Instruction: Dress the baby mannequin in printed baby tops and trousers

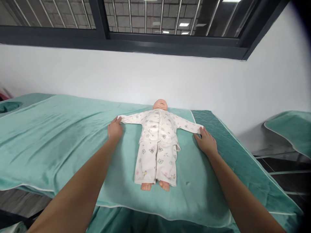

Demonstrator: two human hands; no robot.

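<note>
A baby doll [160, 104] lies on its back on a green cloth [189, 174], head toward the wall and bare feet toward me. It wears a white patterned top [159, 127] and matching trousers [155, 161]. Both sleeves are stretched out sideways. My left hand [115, 128] pinches the end of the sleeve on the left. At the cuff of the sleeve on the right, my right hand [206, 140] has its fingertips closed on the fabric. The doll's hands are hidden inside the sleeves.
A darker green quilted pad [233, 152] shows under the cloth at the right. Behind the bed stands a white wall [136, 76] below a dark window frame [170, 47]. Another green-covered surface [293, 129] is at the far right, beside metal bars.
</note>
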